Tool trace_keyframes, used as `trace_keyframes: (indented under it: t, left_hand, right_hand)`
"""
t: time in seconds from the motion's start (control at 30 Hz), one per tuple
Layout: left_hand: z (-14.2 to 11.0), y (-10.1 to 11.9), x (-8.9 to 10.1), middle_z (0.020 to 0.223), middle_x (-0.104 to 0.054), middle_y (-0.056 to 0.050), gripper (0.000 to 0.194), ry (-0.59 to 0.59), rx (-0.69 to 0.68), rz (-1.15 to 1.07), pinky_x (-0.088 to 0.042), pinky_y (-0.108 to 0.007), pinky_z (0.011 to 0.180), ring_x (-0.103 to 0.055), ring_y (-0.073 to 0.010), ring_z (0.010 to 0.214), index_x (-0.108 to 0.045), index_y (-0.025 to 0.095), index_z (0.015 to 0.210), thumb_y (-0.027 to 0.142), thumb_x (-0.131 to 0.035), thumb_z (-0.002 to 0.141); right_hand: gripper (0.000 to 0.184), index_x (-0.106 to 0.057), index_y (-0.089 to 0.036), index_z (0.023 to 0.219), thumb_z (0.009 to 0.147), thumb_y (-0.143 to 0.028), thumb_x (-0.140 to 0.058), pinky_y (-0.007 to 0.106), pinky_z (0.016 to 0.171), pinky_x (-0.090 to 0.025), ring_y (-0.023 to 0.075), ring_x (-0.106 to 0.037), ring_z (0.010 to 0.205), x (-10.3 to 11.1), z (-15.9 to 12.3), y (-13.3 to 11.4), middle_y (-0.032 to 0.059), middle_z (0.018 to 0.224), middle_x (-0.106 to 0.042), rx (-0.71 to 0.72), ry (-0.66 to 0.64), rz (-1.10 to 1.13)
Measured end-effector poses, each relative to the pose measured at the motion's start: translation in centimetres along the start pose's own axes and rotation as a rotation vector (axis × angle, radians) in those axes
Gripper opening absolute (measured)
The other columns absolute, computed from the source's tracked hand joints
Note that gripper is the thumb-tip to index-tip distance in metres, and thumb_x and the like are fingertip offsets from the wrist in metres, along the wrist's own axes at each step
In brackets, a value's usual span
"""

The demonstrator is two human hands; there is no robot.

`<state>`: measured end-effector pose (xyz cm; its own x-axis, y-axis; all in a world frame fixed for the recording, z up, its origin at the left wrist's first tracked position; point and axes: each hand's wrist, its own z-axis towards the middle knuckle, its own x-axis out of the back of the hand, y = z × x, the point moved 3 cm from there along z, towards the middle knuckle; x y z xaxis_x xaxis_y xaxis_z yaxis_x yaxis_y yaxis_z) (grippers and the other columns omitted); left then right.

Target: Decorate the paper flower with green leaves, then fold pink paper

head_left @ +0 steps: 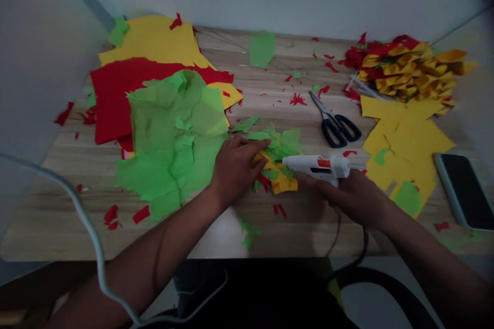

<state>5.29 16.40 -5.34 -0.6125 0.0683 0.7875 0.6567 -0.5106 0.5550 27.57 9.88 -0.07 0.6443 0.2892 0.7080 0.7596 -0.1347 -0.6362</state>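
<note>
Fingers of the left hand [237,167] bend low over the table [77,221], thumb and forefinger grasping the left end of a yellow paper piece [284,184], which reaches out from between them towards the right hand [358,198]. That hand's fingers are wrapped round the handle of a white glue gun [309,164]; its nozzle points at the yellow paper piece near the left fingertips, though I cannot tell whether it touches.

Green scraps [288,140] lie just beyond the left fingertips, about the yellow paper piece. Farther out, beyond the right fingers, rest dark-handled scissors [335,126], handles nearest. To the right of those fingers are yellow sheets [401,133], then a phone [466,190], with a heap of folded yellow paper [412,74] farther off. Left of the left fingers, green sheets [165,149] overlap a red sheet [110,95]; yellow sheets lie behind, farthest away.
</note>
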Motion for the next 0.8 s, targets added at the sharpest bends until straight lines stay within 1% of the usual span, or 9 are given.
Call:
trace_keyframes:
  t: [0.1, 0.23, 0.3, 0.4, 0.47, 0.57, 0.67, 0.73, 0.8]
  left_hand:
    - [0.0, 0.0, 0.0, 0.098, -0.073, -0.006, 0.038, 0.016, -0.015, -0.002, -0.049, -0.039, 0.084, -0.063, -0.0227, 0.093, -0.07, 0.023, 0.124, 0.027, -0.071, 0.086]
    - [-0.1, 0.2, 0.3, 0.095, -0.071, -0.006, 0.034, 0.072, -0.058, -0.029, -0.049, -0.037, 0.082, -0.063, -0.0212, 0.09, -0.071, 0.024, 0.121, 0.026, -0.069, 0.087]
    - [-0.3, 0.4, 0.6, 0.091, -0.07, -0.005, 0.03, 0.133, -0.114, -0.079, -0.049, -0.036, 0.082, -0.063, -0.0193, 0.088, -0.072, 0.024, 0.119, 0.023, -0.064, 0.09]
    - [-0.6, 0.7, 0.9, 0.088, -0.068, -0.004, 0.028, 0.212, -0.163, -0.157, -0.05, -0.032, 0.081, -0.063, -0.0163, 0.086, -0.073, 0.024, 0.116, 0.019, -0.059, 0.093]
    - [-0.8, 0.6, 0.9, 0.089, -0.066, -0.004, 0.026, 0.233, -0.138, -0.166, -0.052, -0.03, 0.079, -0.063, -0.0148, 0.084, -0.074, 0.024, 0.115, 0.022, -0.06, 0.093]
    - [-0.9, 0.3, 0.7, 0.084, -0.065, -0.002, 0.019, 0.26, -0.115, -0.122, -0.051, -0.027, 0.073, -0.062, -0.013, 0.077, -0.076, 0.025, 0.107, 0.027, -0.067, 0.09]
    - [-1.0, 0.5, 0.8, 0.074, -0.065, 0.001, 0.008, 0.276, -0.193, -0.04, -0.047, -0.027, 0.069, -0.059, -0.0123, 0.07, -0.077, 0.026, 0.094, 0.027, -0.071, 0.088]
    - [-0.9, 0.8, 1.2, 0.079, -0.068, 0.0, 0.003, 0.302, -0.251, 0.038, -0.045, -0.031, 0.072, -0.059, -0.0142, 0.073, -0.076, 0.026, 0.087, 0.027, -0.073, 0.086]
    - [-0.8, 1.1, 1.7, 0.091, -0.071, -0.003, 0.003, 0.363, -0.284, 0.113, -0.043, -0.035, 0.079, -0.061, -0.0179, 0.084, -0.075, 0.027, 0.084, 0.027, -0.077, 0.082]
  right_hand:
    - [0.026, -0.072, -0.023, 0.083, 0.086, -0.046, -0.061, 0.03, 0.056, -0.05, 0.0224, -0.067, 0.066, -0.2, 0.0, 0.3, 0.0037, 0.063, -0.068, 0.039, 0.028, 0.059]
    - [0.031, -0.067, -0.022, 0.07, 0.08, -0.051, -0.068, 0.027, 0.044, -0.045, 0.0175, -0.059, 0.051, 0.2, -1.0, 2.1, 0.0025, 0.058, -0.065, -0.097, 0.0, 0.192]
    - [0.031, -0.068, -0.022, 0.078, 0.08, -0.053, -0.069, 0.025, 0.038, -0.04, 0.0143, -0.054, 0.044, 0.6, -1.5, 3.0, 0.0026, 0.063, -0.067, -0.19, 0.023, 0.36]
    - [0.032, -0.069, -0.022, 0.087, 0.078, -0.053, -0.071, 0.024, 0.035, -0.037, 0.0127, -0.052, 0.04, 0.9, -1.6, 3.5, 0.0025, 0.067, -0.069, -0.231, 0.153, 0.648]
    - [0.031, -0.067, -0.02, 0.08, 0.078, -0.051, -0.071, 0.023, 0.036, -0.036, 0.0123, -0.051, 0.04, 0.5, -1.0, 3.1, 0.0013, 0.062, -0.067, -0.184, 0.261, 0.742]
    - [0.027, -0.066, -0.019, 0.079, 0.083, -0.045, -0.068, 0.023, 0.041, -0.039, 0.0105, -0.053, 0.044, -0.5, 0.5, 2.4, 0.0013, 0.067, -0.068, -0.044, 0.385, 0.746]
    - [0.022, -0.066, -0.019, 0.081, 0.085, -0.041, -0.067, 0.024, 0.044, -0.042, 0.0105, -0.053, 0.046, -1.4, 1.6, 2.5, 0.0006, 0.069, -0.068, 0.037, 0.466, 0.73]
    - [0.022, -0.067, -0.02, 0.08, 0.087, -0.041, -0.066, 0.025, 0.044, -0.041, 0.0111, -0.053, 0.047, -1.5, 1.8, 3.2, 0.0002, 0.068, -0.068, 0.044, 0.513, 0.739]
    - [0.022, -0.068, -0.021, 0.079, 0.088, -0.041, -0.066, 0.025, 0.043, -0.04, 0.0111, -0.053, 0.047, -1.3, 1.6, 3.8, 0.0004, 0.07, -0.068, 0.048, 0.552, 0.767]
